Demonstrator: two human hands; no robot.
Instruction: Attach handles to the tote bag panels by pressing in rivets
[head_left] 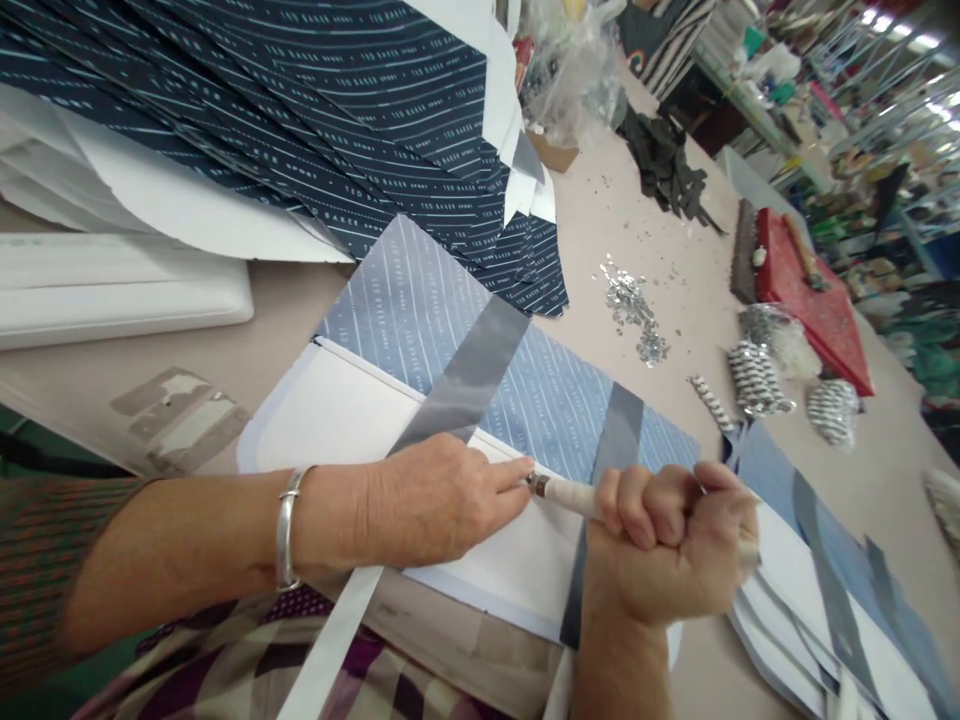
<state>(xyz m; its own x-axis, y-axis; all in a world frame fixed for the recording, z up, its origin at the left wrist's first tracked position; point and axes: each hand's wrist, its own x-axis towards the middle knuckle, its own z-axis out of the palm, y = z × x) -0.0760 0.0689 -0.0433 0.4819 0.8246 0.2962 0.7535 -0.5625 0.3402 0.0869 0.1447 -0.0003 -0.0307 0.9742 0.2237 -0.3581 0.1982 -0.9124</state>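
Observation:
My left hand (435, 500) lies on a white card (337, 420) set on a light blue striped fabric piece (480, 340), its forefinger stretched toward the fold edge. My right hand (667, 540) is a fist wrapped round a white-handled tool (562, 492) whose metal tip meets the left forefinger at the card's edge. Two grey tape strips (472, 375) cross the fabric and card. A silver bangle (285, 530) sits on my left wrist.
A stack of dark navy striped pieces (300, 110) with white backing fills the top left. A white tray (112, 290) lies left. Silver sequins (634, 310), silvery trims (757, 380), a red board (817, 300) and more blue pieces (825, 580) lie to the right.

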